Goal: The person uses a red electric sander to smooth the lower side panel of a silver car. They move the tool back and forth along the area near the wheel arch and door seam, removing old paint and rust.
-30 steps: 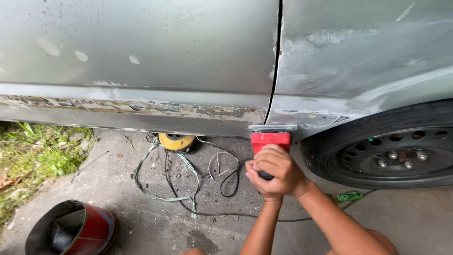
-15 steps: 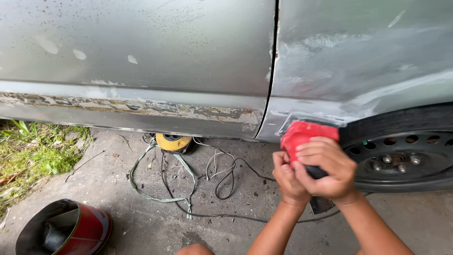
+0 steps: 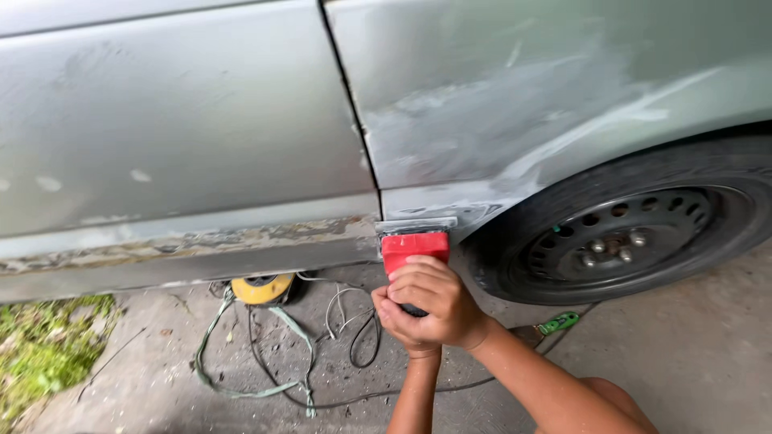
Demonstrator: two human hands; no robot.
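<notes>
- Now the scraper [image 3: 415, 239] is back at the low edge of the car body [image 3: 498, 120], in the middle of the frame, just left of the wheel [image 3: 623, 233]; half a second ago it was lifted away, in front of the tyre.
- Its metal blade lies flat against the bottom of the panel, beside the door gap, so the spreading on the grey filler area seems to go on.
- Both hands are closed together on the handle: the right hand [image 3: 438, 309] on top with fingers curled over the red part, the left hand [image 3: 396, 321] mostly hidden under it.
- On the ground at lower left lie tangled cords [image 3: 265, 354] and a yellow tool [image 3: 261, 288].
</notes>
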